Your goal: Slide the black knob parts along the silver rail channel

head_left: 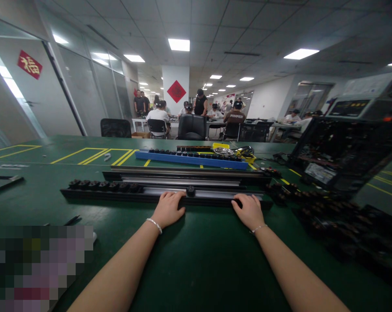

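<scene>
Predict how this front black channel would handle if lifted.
The front black channel would probably feel left-heavy: most black pieces cluster there. It seems stiff, running straight end to end. The lone piece might slide, having silver strip either side.

Head view. 1 camera, worn on the person's head, looks from above and from the near side of the long black channel (212, 201), facing forward across it with a slight downward tilt. The channel spans much of the frame at close range, seen end to end. The wide field takes in green tabletop (196, 260) nearer than the channel and, far beyond and above it, the ceiling (205, 21).
</scene>
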`<action>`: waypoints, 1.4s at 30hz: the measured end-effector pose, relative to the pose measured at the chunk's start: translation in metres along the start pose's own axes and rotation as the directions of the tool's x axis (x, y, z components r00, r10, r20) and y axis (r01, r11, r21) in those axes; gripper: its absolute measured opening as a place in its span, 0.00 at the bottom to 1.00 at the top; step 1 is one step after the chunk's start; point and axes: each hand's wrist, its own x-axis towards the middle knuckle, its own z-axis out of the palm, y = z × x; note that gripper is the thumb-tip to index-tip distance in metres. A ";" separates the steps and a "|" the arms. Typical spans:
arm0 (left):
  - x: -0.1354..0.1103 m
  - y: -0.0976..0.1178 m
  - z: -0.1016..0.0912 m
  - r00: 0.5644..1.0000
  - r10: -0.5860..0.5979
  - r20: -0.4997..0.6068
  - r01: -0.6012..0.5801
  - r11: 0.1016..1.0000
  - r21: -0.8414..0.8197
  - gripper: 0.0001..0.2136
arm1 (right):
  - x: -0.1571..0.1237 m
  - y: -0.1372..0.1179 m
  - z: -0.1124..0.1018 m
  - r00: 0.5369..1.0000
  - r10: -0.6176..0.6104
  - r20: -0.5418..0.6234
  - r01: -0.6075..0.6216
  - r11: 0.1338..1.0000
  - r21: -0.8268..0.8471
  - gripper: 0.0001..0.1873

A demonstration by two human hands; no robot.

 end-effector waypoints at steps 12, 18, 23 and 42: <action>0.002 0.006 0.003 1.000 0.001 -0.015 -0.001 1.000 0.015 0.20 | 0.014 -0.054 0.015 0.998 -0.066 0.017 0.063 0.990 0.129 0.18; 0.002 0.005 0.004 1.000 -0.002 -0.009 0.002 1.000 0.008 0.20 | 0.033 -0.092 0.023 0.995 0.017 0.097 -0.039 0.972 0.233 0.20; 0.003 0.006 0.004 1.000 -0.002 0.011 0.002 1.000 0.010 0.21 | 0.041 -0.119 0.025 0.983 0.062 0.174 -0.106 0.961 0.256 0.21; 0.003 0.009 0.003 1.000 0.010 0.026 -0.011 0.999 0.040 0.23 | 0.032 -0.135 0.038 0.972 0.169 0.164 -0.193 0.971 0.143 0.21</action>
